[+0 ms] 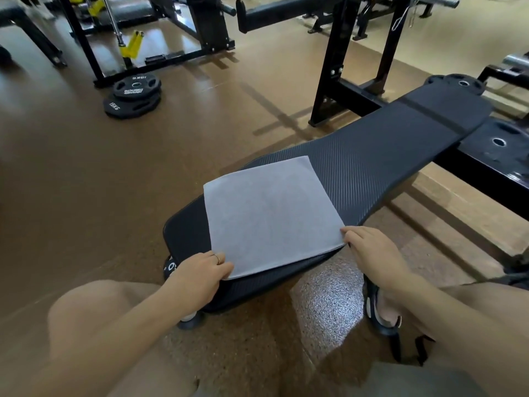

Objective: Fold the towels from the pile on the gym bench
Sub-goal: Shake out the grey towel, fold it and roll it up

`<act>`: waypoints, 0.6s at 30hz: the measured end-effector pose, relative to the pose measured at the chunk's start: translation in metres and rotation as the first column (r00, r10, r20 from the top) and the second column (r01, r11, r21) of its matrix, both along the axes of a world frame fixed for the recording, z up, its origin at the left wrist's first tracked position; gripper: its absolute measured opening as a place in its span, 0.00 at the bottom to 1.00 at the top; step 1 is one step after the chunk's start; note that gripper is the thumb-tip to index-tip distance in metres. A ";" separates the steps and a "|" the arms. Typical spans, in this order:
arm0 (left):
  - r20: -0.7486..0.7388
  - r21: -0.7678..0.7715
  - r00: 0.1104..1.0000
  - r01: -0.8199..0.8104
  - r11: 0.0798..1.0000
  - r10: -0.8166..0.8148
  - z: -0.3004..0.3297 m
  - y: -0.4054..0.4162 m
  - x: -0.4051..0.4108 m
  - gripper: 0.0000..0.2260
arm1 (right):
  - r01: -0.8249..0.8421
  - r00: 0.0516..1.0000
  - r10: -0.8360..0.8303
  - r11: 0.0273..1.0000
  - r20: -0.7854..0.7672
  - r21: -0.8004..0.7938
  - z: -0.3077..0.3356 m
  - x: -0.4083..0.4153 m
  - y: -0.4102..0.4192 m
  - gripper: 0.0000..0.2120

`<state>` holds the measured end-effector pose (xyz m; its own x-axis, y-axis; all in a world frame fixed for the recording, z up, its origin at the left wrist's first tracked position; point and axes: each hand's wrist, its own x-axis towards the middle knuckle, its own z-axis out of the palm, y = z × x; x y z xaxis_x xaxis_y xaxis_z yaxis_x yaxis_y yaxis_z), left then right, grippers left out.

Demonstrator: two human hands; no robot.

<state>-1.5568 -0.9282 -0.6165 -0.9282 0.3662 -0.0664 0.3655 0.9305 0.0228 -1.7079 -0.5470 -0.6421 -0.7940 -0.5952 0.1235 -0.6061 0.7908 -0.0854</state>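
Note:
A grey towel (272, 216) lies flat in a square on the near end of the black gym bench (386, 164). My left hand (200, 275) pinches the towel's near left corner, a ring on one finger. My right hand (372, 249) pinches the near right corner, fingers curled at the towel's edge. No pile of other towels shows in this view.
A black bench rack (340, 67) stands behind the bench. Stacked weight plates (133, 96) lie on the brown floor to the left, near a black and yellow machine (128, 38). More plates (499, 141) sit at the right. My knees and a sandalled foot (383, 310) are below.

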 end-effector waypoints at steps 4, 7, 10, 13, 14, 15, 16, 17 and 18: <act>0.007 0.047 1.000 0.024 0.999 -0.024 0.000 -0.002 0.002 0.13 | -0.029 0.999 0.029 1.000 -0.027 -0.006 0.003 -0.001 0.001 0.13; 0.022 0.073 0.997 0.076 0.994 -0.078 0.001 0.000 0.008 0.12 | -0.045 0.998 0.044 0.999 -0.037 -0.005 0.002 -0.003 0.004 0.12; 0.015 0.065 0.996 0.091 0.994 -0.092 0.001 0.003 0.011 0.13 | -0.050 0.997 0.051 0.998 -0.059 0.025 0.001 -0.004 0.004 0.13; 0.031 0.082 0.996 0.083 0.993 -0.086 -0.001 0.002 0.012 0.13 | 0.019 0.997 -0.014 0.997 -0.071 0.075 0.008 0.004 -0.008 0.18; 0.043 0.090 0.995 0.081 0.993 -0.086 0.000 0.001 0.012 0.12 | 0.064 0.996 -0.059 0.994 -0.059 0.083 0.013 0.011 -0.017 0.19; 0.054 0.093 0.995 0.081 0.992 -0.086 0.001 0.000 0.012 0.12 | 0.089 0.995 -0.085 0.992 -0.049 0.091 0.018 0.021 -0.029 0.20; 0.060 0.092 0.994 0.081 0.992 -0.087 0.003 -0.001 0.011 0.11 | 0.073 0.997 -0.070 0.992 -0.034 0.100 0.022 0.033 -0.043 0.21; 0.063 0.089 0.994 0.079 0.993 -0.084 0.004 -0.002 0.009 0.10 | 0.015 1.000 -0.014 0.995 -0.010 0.101 0.025 0.047 -0.059 0.22; 0.060 0.085 0.995 0.076 0.993 -0.082 0.006 -0.004 0.007 0.09 | -0.074 0.997 0.072 0.994 0.021 0.082 0.027 0.062 -0.077 0.24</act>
